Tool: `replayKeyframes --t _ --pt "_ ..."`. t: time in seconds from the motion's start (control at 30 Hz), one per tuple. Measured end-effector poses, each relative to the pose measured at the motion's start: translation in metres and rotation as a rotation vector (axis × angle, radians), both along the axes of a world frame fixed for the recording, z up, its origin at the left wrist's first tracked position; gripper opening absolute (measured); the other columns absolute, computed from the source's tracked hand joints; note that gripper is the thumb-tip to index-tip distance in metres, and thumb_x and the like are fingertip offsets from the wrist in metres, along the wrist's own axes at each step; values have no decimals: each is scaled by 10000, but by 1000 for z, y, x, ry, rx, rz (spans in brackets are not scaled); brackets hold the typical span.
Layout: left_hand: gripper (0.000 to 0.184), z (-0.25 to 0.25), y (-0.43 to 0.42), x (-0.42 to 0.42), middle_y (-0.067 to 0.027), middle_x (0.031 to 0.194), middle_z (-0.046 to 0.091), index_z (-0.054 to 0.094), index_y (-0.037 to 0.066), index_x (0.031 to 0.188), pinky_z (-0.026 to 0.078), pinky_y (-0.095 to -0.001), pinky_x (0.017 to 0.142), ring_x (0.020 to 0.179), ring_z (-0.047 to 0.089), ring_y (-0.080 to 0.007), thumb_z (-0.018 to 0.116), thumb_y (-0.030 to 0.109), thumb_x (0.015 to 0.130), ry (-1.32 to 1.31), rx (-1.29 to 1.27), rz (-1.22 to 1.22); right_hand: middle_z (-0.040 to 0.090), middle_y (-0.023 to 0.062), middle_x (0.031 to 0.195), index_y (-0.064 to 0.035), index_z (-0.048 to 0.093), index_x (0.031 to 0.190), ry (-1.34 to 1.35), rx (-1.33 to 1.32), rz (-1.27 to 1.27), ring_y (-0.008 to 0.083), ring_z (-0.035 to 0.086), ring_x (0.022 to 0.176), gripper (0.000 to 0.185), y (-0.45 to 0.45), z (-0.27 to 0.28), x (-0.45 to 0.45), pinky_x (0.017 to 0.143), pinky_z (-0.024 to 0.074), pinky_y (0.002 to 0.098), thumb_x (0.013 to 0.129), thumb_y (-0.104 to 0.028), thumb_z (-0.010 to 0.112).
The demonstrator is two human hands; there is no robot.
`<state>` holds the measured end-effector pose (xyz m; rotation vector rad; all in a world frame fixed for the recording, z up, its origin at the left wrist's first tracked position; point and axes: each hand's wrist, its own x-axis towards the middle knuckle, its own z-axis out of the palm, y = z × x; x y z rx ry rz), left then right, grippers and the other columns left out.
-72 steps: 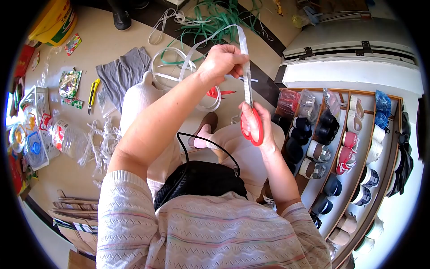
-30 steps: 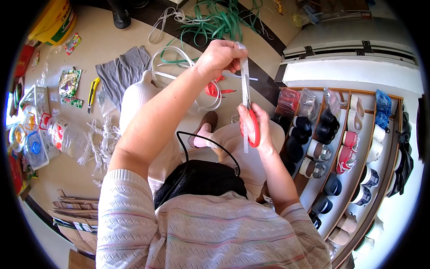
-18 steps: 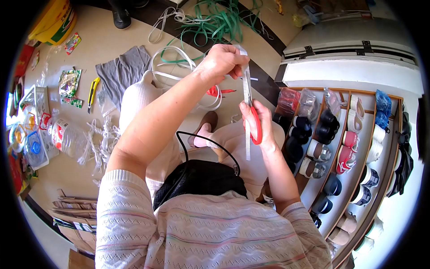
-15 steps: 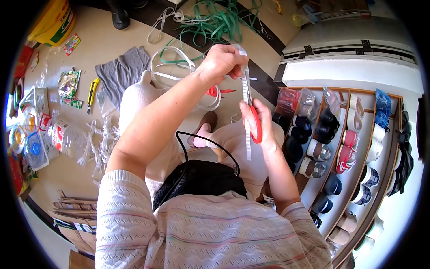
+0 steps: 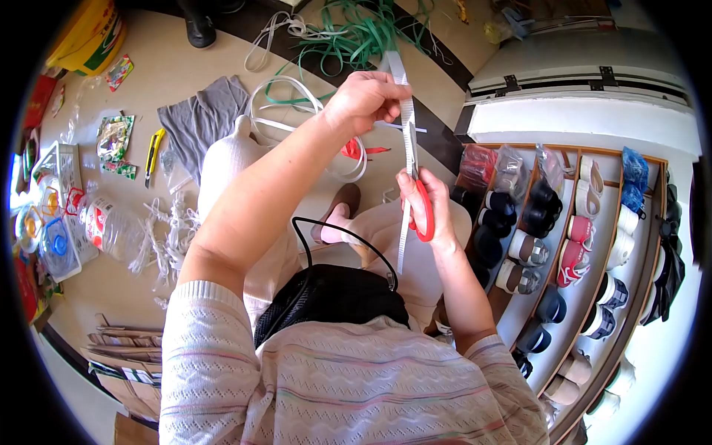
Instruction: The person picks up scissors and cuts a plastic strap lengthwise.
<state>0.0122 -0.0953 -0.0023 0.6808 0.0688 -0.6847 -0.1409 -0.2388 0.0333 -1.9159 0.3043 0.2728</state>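
Note:
My left hand (image 5: 371, 100) pinches a flat white strap (image 5: 401, 256), whose short upper part stands above the fingers and whose lower end hangs past the scissors. Red-handled scissors (image 5: 424, 211) are gripped in my right hand (image 5: 434, 204), blades pointing up along the strap toward the left hand. The blades lie against the strap; whether they are parted I cannot tell. Behind the left forearm, loops of white strap (image 5: 361, 159) hang near a red item (image 5: 354, 148) on the floor.
Green straps (image 5: 356, 37) lie tangled on the floor ahead. A gray cloth (image 5: 204, 115), yellow cutter (image 5: 154, 152) and plastic bottle (image 5: 111, 226) are at left. A shoe rack (image 5: 512, 304) stands at right. A black bag (image 5: 334, 297) rests on my lap. Someone's black boot (image 5: 200, 31) shows at top.
The strap's upper part now stands up above my left hand, and its lower end has swung slightly left and down. My right hand still holds the scissors in nearly the same place.

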Motion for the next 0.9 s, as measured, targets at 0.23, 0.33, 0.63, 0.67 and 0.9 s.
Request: replayKeyframes --t 0.23,0.33,0.63,0.67,0.9 --pt "105 4 1 -7 -60 624 583 578 3 740 431 -236 407 450 537 -117 676 36 760 -71 111 3 443 -55 569 -35 544 789 47 -14 -13 23 361 447 317 1 5 3 388 272 204 865 -331 626" --pt "109 2 -1 -8 -41 620 570 577 11 736 430 -228 395 451 534 -106 668 49 783 -70 97 -12 448 -52 572 -34 545 787 -19 -34 19 30 374 453 329 -4 -1 11 397 284 204 863 -344 625" --pt "102 1 -2 -7 -35 638 574 582 13 753 394 -220 414 451 512 -96 662 61 795 46 -23 -28 439 -42 563 -32 548 905 -19 50 -56 34 392 419 236 3 -7 2 380 301 186 875 -257 614" --pt "97 1 0 -2 -35 644 577 585 12 761 395 -219 418 460 514 -95 662 61 795 62 -29 -12 442 -40 567 -31 547 905 -14 48 -48 35 396 422 236 2 -6 1 382 303 186 878 -257 610" --pt "58 -3 -2 -6 -45 690 606 605 13 821 433 -212 459 505 541 -94 651 42 802 -52 32 -19 419 -39 576 -28 527 934 -6 120 -24 41 382 435 258 -1 -1 4 387 296 190 893 -276 585"
